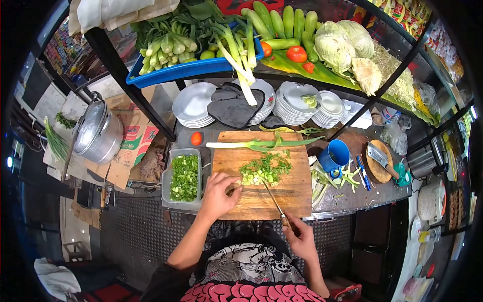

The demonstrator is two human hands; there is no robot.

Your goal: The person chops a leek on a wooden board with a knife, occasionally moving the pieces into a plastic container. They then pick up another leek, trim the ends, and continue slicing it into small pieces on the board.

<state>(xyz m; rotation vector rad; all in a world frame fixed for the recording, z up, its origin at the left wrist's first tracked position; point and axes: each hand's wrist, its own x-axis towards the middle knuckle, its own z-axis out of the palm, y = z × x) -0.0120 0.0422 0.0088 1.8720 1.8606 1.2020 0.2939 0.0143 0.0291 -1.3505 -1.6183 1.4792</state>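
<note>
My right hand grips the wooden handle of a knife, its blade angled up and left to the near edge of a pile of chopped green onion. The pile lies on a wooden cutting board. My left hand rests at the board's left side, thumb and fingers apart, fingertips by the pile's left edge. Across the board's far part lies a whole leek-like green onion, white end to the left. Left of the board, a clear plastic container holds more chopped greens.
A tomato sits behind the container. Right of the board are trimmings, a blue mug and a cleaver on a round board. Stacked plates stand behind, under a shelf with a blue tray and cabbages.
</note>
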